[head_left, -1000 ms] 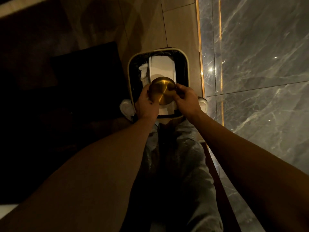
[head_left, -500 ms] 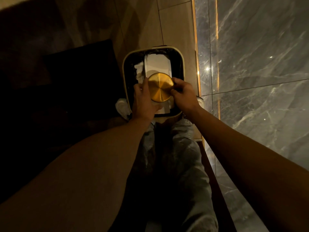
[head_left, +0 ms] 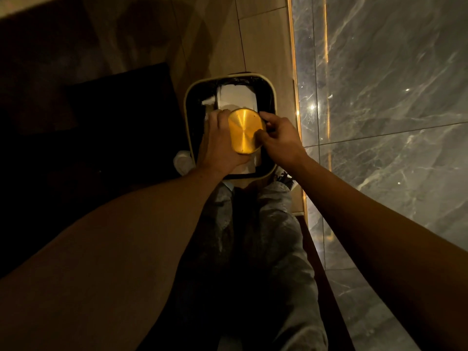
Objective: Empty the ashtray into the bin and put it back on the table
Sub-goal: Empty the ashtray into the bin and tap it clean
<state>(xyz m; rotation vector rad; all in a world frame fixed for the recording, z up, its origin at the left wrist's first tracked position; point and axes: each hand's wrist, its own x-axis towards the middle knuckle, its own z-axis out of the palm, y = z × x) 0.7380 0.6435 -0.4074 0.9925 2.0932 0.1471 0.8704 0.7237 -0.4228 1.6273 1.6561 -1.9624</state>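
Observation:
A round gold metal ashtray (head_left: 245, 131) is turned upside down, its flat underside facing me, right over the open bin (head_left: 188, 105). The bin is rectangular with a cream rim and a black liner, and white paper (head_left: 236, 97) lies inside it. My left hand (head_left: 218, 145) grips the ashtray's left edge. My right hand (head_left: 279, 138) grips its right edge, thumb on the underside. What falls out of the ashtray is hidden under it.
The bin stands on a beige tiled floor (head_left: 266, 39) beside a grey marble wall (head_left: 392, 97) with a lit gold strip. A dark block of furniture (head_left: 101, 117) is on the left. My legs in grey trousers (head_left: 266, 236) and white shoes are just behind the bin.
The ashtray has tipped from tilted to fully upside down over the bin. Both hands have stayed on its edges and shifted slightly around it.

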